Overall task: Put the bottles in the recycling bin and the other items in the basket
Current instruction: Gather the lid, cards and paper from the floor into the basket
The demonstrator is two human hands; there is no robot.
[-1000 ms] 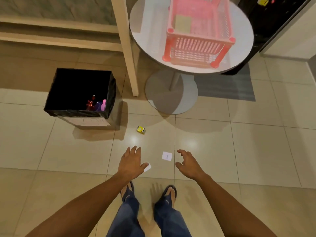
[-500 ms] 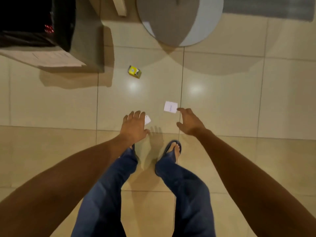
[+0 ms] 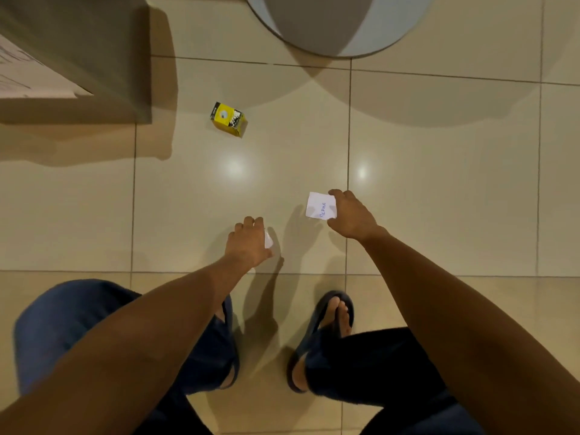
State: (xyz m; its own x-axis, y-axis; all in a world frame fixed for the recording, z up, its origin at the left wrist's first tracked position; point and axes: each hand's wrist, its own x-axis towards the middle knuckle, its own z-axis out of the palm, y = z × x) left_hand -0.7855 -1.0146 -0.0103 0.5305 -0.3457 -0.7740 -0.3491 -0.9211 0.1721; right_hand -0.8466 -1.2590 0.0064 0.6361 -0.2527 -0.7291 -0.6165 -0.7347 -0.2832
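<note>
Both hands reach down to the floor (image 3: 439,183). Left hand (image 3: 249,243) is curled over a white scrap (image 3: 268,239) that shows only at its thumb side; whether it grips the scrap I cannot tell. Right hand (image 3: 351,215) has finger and thumb spread at the right edge of a white card (image 3: 320,206) lying flat, touching it, grip not closed. Beyond the hands, a yellow box (image 3: 228,119) lies on the same tile. Bin (image 3: 62,51) sits at the top left, a round base (image 3: 332,23) at the top.
</note>
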